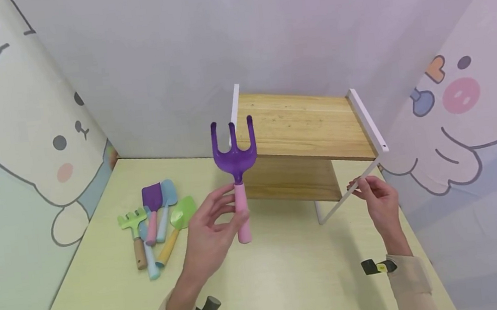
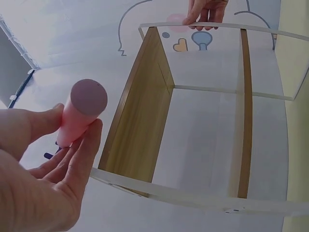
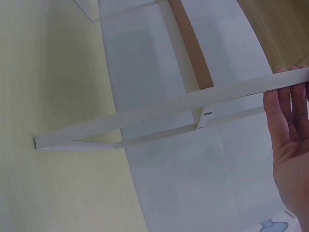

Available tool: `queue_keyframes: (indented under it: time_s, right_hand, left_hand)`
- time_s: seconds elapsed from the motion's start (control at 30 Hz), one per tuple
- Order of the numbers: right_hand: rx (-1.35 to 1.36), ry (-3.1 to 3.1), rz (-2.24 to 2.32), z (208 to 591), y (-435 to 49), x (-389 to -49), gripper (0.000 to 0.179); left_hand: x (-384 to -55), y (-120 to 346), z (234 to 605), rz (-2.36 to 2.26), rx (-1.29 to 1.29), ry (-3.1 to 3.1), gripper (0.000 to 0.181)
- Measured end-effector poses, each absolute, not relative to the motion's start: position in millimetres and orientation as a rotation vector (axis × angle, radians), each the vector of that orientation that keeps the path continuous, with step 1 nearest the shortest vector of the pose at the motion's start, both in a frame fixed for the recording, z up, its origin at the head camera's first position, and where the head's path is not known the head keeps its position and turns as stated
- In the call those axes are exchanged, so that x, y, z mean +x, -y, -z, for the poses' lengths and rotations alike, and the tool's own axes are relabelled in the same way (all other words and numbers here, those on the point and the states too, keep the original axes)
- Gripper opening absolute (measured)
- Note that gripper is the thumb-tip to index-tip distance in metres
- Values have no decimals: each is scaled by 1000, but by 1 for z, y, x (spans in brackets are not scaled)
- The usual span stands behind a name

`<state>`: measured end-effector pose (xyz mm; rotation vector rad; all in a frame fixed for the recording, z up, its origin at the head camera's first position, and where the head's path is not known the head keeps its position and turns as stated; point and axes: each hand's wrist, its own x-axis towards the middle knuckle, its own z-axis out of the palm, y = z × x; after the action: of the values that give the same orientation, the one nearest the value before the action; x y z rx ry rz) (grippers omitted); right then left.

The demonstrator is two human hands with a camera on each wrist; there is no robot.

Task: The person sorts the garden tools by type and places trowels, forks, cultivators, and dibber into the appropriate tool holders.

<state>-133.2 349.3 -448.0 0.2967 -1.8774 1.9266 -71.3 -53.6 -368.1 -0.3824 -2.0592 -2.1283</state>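
Note:
A toy garden fork with purple prongs [image 1: 236, 160] and a pink handle [image 1: 242, 213] is held upright by my left hand [image 1: 213, 232], thumb and fingers pinching the handle. In the left wrist view the handle's round end [image 2: 89, 96] faces the camera. Its prongs overlap the left side of a two-tier wooden shelf [image 1: 299, 119] in the head view. My right hand [image 1: 378, 199] grips the white front bar [image 1: 348, 192] of the shelf's right side frame. The fingers [image 3: 277, 118] pass behind that bar in the right wrist view.
On the left of the table [image 1: 284, 282] lies a group of toy garden tools, among them a green rake [image 1: 132, 218], a purple shovel [image 1: 152, 196], a blue shovel [image 1: 168, 191] and a green spade [image 1: 187, 209]. Cloth walls with cartoon animals enclose the table's back and sides.

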Motion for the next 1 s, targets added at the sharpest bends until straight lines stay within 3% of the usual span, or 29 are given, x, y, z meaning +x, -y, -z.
queue_keyframes:
  time_s: [0.57,1.0]
  right_hand:
    - [275,1898,-1922,446,-349,-133,14]
    - [280,1886,-1933,445,-348,-132,13]
  left_hand:
    - [-98,15,340,2092,-650,2013,50]
    - [-114,-9,322,2146,-653,2088,45]
